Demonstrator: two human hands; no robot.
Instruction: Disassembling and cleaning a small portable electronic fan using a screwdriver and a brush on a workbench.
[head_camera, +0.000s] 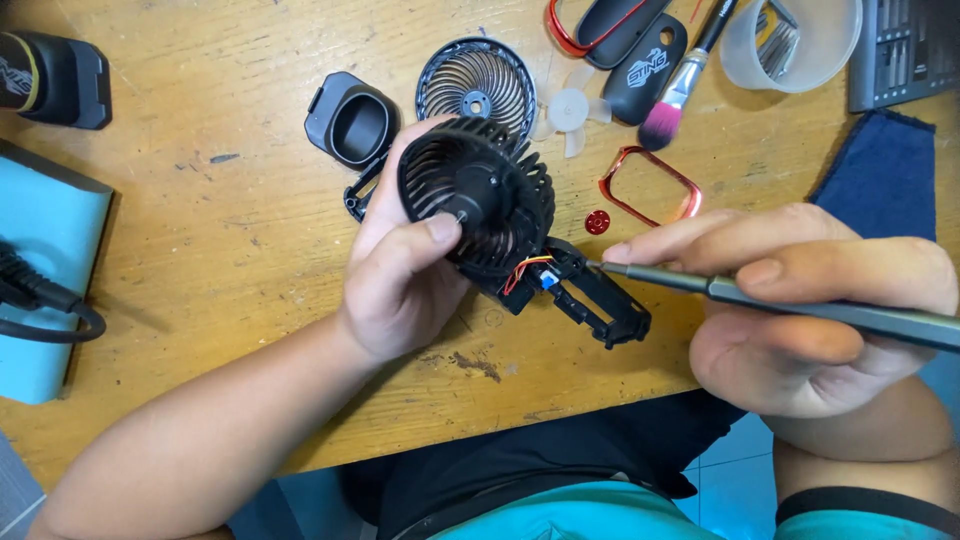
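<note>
My left hand (400, 280) grips a black round fan housing (480, 195) with a slatted cage, thumb pressed near its centre hub. A black handle frame (600, 300) with small red and orange wires sticks out to its right. My right hand (810, 300) holds a slim grey screwdriver (800, 305), whose tip touches the handle frame by the wires. Both are held just above the wooden table (220, 230).
On the table behind lie a black fan grille (476, 85), a white propeller (570, 110), a black cover part (350, 120), a red metallic frame (650, 185), a small red disc (597, 222), a makeup-style brush (680, 85), a clear cup (790, 40), a blue cloth (885, 165) and a teal mat (45, 270).
</note>
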